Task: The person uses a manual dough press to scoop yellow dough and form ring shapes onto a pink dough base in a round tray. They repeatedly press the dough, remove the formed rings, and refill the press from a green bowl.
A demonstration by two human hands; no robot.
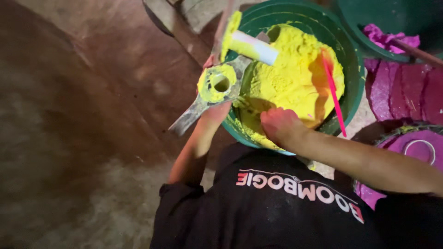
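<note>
A green tub [355, 78] heaped with bright yellow powder [290, 78] is seen from above, filling the upper middle of the view. The right hand [279, 123] is pressed down into the powder at about the 6 o'clock edge of the tub, its fingers curled into a loose fist and buried in the yellow mass, so what is gripped, if anything, cannot be told. The left hand [217, 113] is held at the tub's 8 o'clock rim, closed around the underside of a metal mould tool [217, 85]; the tool's round ring is caked with yellow powder, a hole is left open in its middle, and a flat grey blade is stuck out toward 7 o'clock. A short white cylinder [254, 46] smeared with yellow is laid across the powder at about 11 o'clock, just above the tool. A thin pink stick [334, 97] is stood in the heap at 3 o'clock.

To the right of the tub, at 3 o'clock, pink moulded cakes [406, 90] are stacked, and a second green tub [392, 18] with pink powder is placed at 1 o'clock. The brown floor [83, 115] is spread across the left half.
</note>
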